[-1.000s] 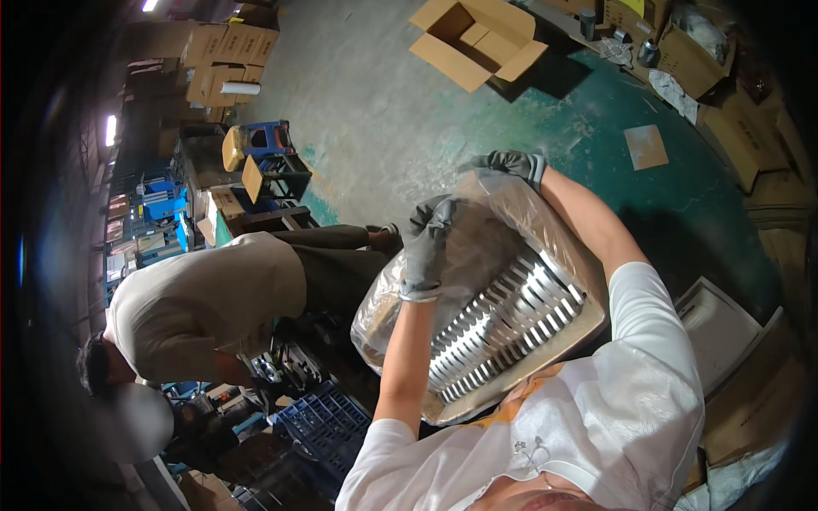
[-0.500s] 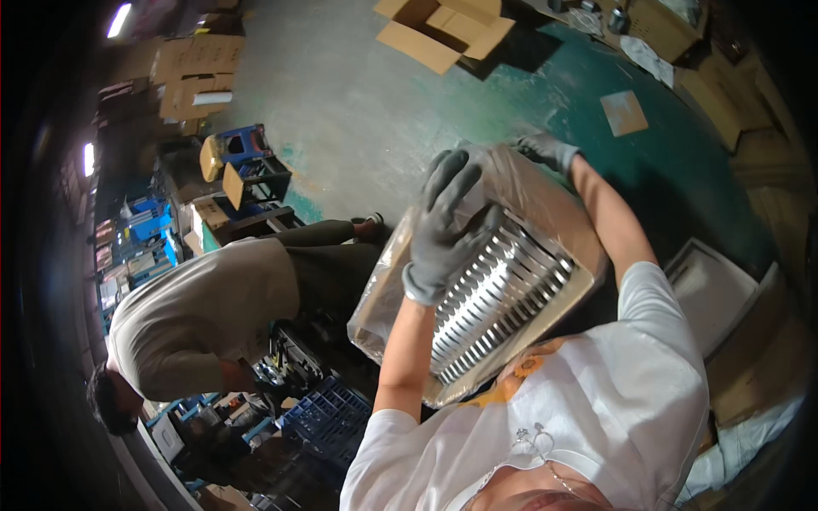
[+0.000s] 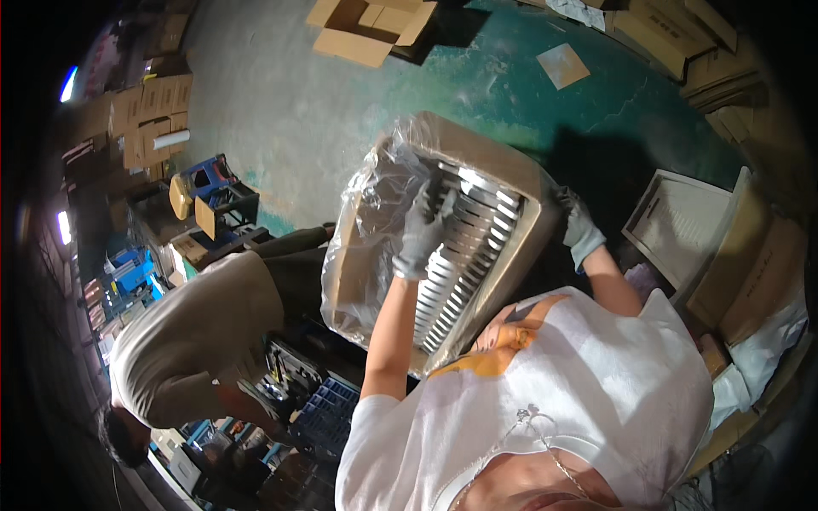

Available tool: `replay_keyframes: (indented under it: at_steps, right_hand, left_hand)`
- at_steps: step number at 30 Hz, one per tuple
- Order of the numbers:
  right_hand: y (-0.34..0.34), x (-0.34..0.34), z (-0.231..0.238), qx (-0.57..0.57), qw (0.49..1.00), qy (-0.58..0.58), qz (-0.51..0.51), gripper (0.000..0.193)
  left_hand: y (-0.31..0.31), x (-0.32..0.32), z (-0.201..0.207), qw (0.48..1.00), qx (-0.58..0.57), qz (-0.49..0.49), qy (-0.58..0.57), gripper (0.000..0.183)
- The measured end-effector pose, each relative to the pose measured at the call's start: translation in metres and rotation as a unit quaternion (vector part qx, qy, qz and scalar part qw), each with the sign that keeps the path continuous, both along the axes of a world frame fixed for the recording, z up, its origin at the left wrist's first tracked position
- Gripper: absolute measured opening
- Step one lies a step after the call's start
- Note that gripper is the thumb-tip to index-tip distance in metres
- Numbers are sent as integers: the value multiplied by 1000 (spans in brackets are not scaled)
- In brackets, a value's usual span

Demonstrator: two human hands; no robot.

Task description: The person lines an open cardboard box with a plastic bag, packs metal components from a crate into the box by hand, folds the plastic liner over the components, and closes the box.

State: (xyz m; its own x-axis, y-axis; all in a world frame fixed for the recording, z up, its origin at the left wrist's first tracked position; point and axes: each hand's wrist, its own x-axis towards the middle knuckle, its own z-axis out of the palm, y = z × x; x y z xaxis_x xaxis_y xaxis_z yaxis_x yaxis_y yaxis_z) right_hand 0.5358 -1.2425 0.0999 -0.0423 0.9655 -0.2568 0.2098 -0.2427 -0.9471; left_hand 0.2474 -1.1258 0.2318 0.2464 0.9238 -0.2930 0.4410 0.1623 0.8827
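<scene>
A cardboard box (image 3: 528, 172) lined with clear plastic sits tilted in front of me. Rows of shiny slotted metal parts (image 3: 469, 243) lie packed inside it. My left hand (image 3: 422, 234), in a grey glove, reaches into the box, its fingers bent at the border between the metal parts and the loose plastic liner (image 3: 366, 213); it appears to grip the liner. At the box's right corner is my gloved right hand (image 3: 582, 228), fingers curled against the outer wall; their tips are partly hidden.
A co-worker (image 3: 200, 332) bends over at the left beside a dark blue crate (image 3: 328, 415). An open carton (image 3: 358, 44) stands on the floor ahead. To the right are a white tray (image 3: 682, 217) and flattened cardboard (image 3: 669, 34). Stools (image 3: 217, 196) stand at the far left.
My left hand has come down from above the parts, its spread fingers now bent in the box. My right hand has moved from the far side to the right corner. The view has shifted.
</scene>
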Motion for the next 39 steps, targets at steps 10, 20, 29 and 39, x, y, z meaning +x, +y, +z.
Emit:
replay_keyframes:
  at_steps: [10, 20, 29, 39]
  right_hand:
    - [16, -2, -25, -274, 856, 363, -245, 35]
    - [117, -111, 209, 324, 871, -150, 337, 43]
    - [91, -104, 175, 118, 640, -587, 482, 33]
    - [117, -143, 209, 51, 593, -612, 520, 49]
  left_hand:
    - [-49, -46, 35, 997, 17, 74, 17, 57]
    - [-158, -115, 65, 972, 82, 218, 41, 49]
    - [-275, -137, 77, 880, 118, 461, -10, 42]
    - [-359, -148, 95, 806, 92, 568, 136, 46]
